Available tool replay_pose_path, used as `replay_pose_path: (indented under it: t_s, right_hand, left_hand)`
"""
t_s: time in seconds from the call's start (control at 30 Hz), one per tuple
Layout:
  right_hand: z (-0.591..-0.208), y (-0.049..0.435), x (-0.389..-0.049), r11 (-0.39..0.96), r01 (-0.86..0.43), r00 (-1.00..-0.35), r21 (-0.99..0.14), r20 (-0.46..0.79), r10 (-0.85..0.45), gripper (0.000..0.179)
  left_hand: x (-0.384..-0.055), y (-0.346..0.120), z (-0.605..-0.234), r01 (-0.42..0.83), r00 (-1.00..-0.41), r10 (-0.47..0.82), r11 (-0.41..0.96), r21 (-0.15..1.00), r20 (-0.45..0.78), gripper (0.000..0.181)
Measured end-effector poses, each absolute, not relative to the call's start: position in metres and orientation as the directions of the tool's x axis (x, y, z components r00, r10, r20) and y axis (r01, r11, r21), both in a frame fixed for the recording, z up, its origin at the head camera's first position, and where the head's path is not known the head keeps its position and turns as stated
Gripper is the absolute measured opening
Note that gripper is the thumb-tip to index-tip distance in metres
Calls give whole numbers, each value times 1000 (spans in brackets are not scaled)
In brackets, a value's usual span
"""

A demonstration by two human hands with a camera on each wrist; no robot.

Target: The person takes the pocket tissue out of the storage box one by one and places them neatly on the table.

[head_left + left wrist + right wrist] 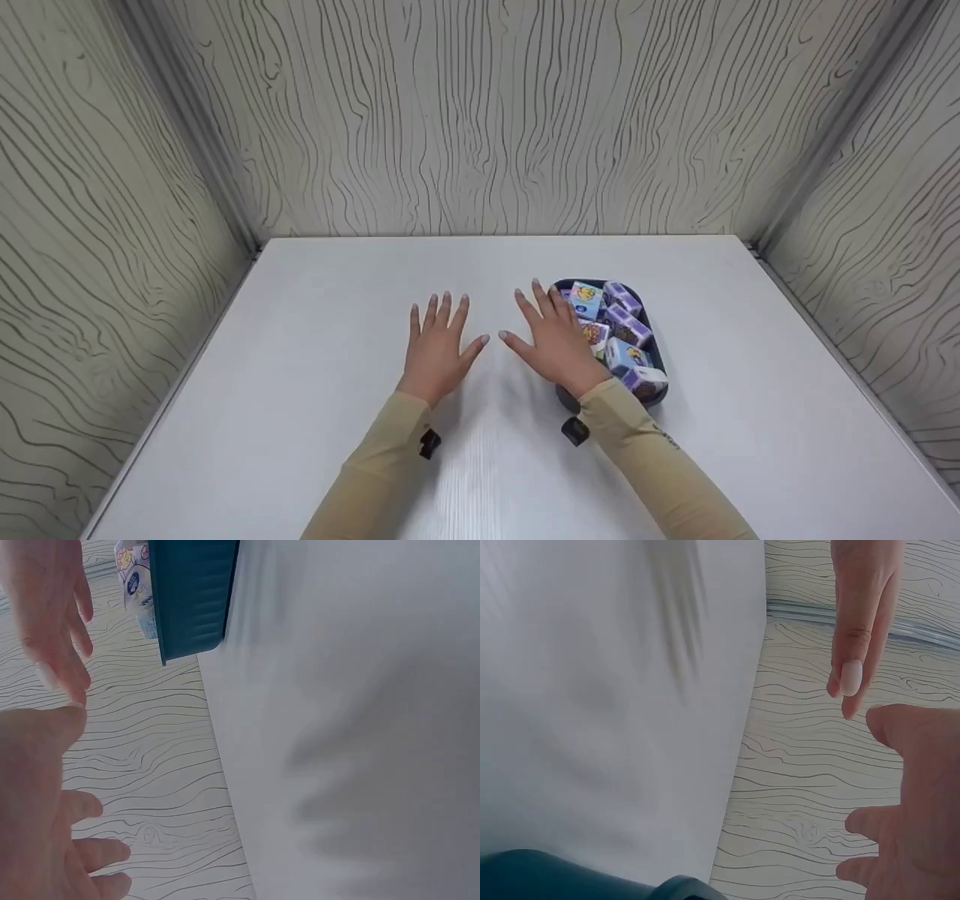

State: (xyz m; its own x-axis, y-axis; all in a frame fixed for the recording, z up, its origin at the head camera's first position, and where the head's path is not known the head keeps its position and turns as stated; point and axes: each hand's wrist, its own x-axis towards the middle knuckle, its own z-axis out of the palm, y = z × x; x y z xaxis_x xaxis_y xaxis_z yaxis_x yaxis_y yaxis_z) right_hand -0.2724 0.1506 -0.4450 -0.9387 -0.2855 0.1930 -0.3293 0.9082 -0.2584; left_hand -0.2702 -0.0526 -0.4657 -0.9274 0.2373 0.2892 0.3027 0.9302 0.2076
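Observation:
Both hands hover above the white table with fingers spread. My left hand (436, 354) holds nothing and is over bare tabletop left of centre. My right hand (559, 346), also holding nothing, overlaps the left part of a dark basket (658, 352) in the head view. In that basket lie several small printed boxes, among them a purple and white box (628, 325) and a light blue box (586, 298). Some boxes are hidden behind the right hand. From the left wrist view the basket's side (196, 600) looks teal and ribbed.
The white table (337, 285) meets a wood-grain patterned panel (465, 120) at the back. Similar panels (82, 225) stand at the left and right sides. A small black device (576, 431) sits at the right wrist, with another (430, 443) at the left.

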Motion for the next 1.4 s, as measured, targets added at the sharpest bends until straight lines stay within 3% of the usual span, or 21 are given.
replay_pose_path:
  t_s: [0.5,1.4]
  right_hand:
    - [-434,206,-279,909,-264,-958,-322,198,-208,75]
    - [-448,299,-264,905,-84,-986,-417,169,-13,66]
  left_hand:
    - [-273,-53,-466,305,-932,247,930,205,265,73]
    - [-275,-52,-477,302,-938,250,930,212,241,75]
